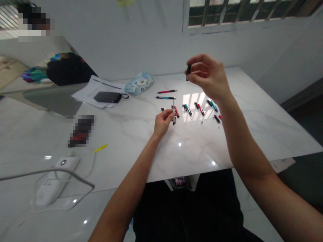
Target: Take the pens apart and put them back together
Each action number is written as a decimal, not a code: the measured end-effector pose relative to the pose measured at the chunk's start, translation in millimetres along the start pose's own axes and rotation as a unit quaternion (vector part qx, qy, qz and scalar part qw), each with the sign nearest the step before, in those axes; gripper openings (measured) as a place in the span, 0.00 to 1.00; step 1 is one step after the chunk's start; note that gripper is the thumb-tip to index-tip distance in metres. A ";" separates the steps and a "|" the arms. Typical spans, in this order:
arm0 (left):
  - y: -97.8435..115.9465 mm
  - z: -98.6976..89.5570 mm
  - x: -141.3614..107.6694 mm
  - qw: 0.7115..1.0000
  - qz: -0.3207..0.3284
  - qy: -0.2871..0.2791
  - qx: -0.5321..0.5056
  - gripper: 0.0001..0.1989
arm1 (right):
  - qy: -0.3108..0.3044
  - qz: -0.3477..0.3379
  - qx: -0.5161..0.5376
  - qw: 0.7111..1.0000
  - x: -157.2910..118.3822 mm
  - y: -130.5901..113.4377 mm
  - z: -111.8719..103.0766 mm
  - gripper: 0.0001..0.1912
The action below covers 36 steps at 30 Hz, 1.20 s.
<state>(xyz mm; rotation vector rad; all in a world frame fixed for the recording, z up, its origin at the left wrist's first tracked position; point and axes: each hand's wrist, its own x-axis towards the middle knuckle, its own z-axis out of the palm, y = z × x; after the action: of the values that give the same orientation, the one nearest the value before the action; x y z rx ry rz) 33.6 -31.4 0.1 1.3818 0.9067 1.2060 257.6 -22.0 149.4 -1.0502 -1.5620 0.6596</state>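
My left hand [163,122] is closed over the marble table, pinching a slim pen part [174,120] with a pale body, a black lower end and a thin rod rising from the top. Raised higher at the right, my right hand [208,75] grips a short black pen piece [188,70] between thumb and fingers. Two whole-looking pens, one red [167,91] and one blue [166,97], lie beyond my left hand. Pen parts sit in small groups nearby: red pieces [200,109], teal pieces [188,110] and more teal ones [214,106] under my right wrist.
At the back stand a blue wipes packet [139,83] and papers [88,89] with a black pouch [108,97] on them. A white power strip [57,183] with a grey cable [83,181] lies at the left. The table's front edge [196,172] runs above my lap.
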 end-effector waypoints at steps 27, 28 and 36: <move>2.7 9.5 -3.6 0.999 0.017 -0.030 -0.002 0.21 | 0.031 0.213 -0.323 0.922 -156.9 80.0 -9.5 0.19; 3.0 10.6 -4.1 0.999 0.017 -0.030 -0.011 0.22 | 0.045 0.195 -0.292 0.935 -155.4 76.8 -7.7 0.17; 3.7 18.5 -11.5 0.996 0.001 -0.086 -0.021 0.23 | 0.022 0.153 -0.001 0.988 -135.9 50.3 38.6 0.21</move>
<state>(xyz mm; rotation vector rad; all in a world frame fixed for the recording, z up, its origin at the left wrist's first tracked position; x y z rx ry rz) 48.9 -47.1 2.5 1.4293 0.7555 1.0817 237.4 -114.8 33.3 -1.3108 -1.3747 0.8361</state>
